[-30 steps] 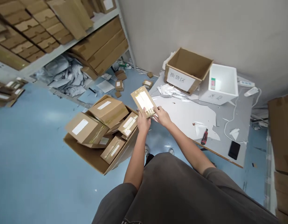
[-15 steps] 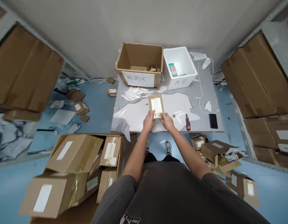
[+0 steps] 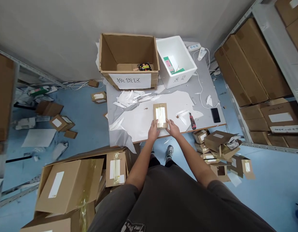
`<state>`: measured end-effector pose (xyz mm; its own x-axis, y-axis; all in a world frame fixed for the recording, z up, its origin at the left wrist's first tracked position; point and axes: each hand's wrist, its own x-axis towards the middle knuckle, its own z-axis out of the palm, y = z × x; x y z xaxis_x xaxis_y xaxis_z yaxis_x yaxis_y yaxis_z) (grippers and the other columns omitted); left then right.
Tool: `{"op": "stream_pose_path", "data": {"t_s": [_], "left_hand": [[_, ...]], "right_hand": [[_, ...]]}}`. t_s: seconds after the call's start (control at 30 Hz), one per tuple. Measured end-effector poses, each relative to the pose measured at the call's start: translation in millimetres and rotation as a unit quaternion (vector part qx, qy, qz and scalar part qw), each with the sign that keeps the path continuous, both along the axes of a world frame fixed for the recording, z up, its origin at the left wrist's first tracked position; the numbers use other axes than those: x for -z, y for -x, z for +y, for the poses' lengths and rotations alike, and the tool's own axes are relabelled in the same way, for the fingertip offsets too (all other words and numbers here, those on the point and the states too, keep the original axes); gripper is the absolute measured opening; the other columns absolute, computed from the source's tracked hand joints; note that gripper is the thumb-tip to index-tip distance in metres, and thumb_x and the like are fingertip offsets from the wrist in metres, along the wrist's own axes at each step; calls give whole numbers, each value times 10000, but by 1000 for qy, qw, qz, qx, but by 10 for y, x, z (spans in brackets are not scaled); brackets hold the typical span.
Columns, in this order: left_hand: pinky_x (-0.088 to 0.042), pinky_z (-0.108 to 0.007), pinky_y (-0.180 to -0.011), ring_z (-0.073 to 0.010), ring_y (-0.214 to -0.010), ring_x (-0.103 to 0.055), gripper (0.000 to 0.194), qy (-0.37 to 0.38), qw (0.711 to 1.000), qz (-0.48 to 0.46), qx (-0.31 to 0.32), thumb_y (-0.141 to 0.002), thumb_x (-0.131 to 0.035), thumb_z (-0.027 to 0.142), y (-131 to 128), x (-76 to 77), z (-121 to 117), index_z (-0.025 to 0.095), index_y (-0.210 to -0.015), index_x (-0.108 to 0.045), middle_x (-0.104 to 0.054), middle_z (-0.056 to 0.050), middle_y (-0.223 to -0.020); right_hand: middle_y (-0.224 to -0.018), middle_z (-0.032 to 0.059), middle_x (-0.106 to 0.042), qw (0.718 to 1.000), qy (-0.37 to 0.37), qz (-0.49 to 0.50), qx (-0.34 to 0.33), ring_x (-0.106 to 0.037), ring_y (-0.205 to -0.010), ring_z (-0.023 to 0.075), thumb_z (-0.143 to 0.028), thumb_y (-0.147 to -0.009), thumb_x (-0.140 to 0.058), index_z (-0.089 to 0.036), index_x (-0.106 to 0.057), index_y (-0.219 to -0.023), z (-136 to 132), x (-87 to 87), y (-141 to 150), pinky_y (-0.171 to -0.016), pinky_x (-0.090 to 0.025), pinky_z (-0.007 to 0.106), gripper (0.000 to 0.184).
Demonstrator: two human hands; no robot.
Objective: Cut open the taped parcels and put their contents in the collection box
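A small taped cardboard parcel (image 3: 160, 114) with a white label lies on the grey table (image 3: 204, 113), near its front edge. My left hand (image 3: 153, 131) grips the parcel's near left corner. My right hand (image 3: 173, 128) holds its near right corner, fingers curled against the edge. A red utility knife (image 3: 192, 121) rests just right of my right hand. Torn white paper scraps (image 3: 129, 97) lie scattered behind the parcel.
An open cardboard box (image 3: 128, 61) with a labelled front and a white foam bin (image 3: 176, 61) stand at the table's back. A black phone (image 3: 215, 115) and a cable lie at right. Sealed cartons (image 3: 69, 185) fill a big box at lower left; opened boxes (image 3: 218, 146) litter the floor right. Shelving holds cartons.
I turned from the floor box at left to face the table. Both hands carried the parcel over and set it down on the table's white sheet.
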<state>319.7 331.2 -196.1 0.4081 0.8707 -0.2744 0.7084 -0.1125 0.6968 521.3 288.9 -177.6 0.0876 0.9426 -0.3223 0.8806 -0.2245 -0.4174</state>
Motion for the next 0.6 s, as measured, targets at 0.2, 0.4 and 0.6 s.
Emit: {"op": "stream_pose_path", "data": {"t_s": [0.2,0.4,0.6], "left_hand": [[-484,-459,-1209,-301,-1515,-506,829,13,997,-70,-4,-972,-589,105,-26,101,39,324,-1726,-322,-475,-118,-1658],[-513,-420,-1132,-291,-1347,-638,683,-19,994,-110,-11,-1048,-592,306,-32,-535,300,272,-1696,-379,-622,-126,-1547],[-546,-395,-980,-299,-1075,-747,612,-22,993,-45,-106,-1085,-530,441,-165,-951,601,254,-1661,-446,-792,-108,-1210]], "right_hand": [[-1555,119,-633,996,-6,84,13,-679,-1299,313,-199,-955,-667,-244,-350,-1687,39,16,-67,-1045,-575,436,799],[-1372,125,-747,998,-33,51,-11,-731,-1160,297,-313,-1081,-557,-236,-463,-1625,274,-624,-251,-977,-548,379,557],[-1107,131,-809,999,-7,-8,-32,-749,-999,307,-371,-1122,-487,-214,-500,-1579,776,-995,-301,-879,-516,351,483]]}}
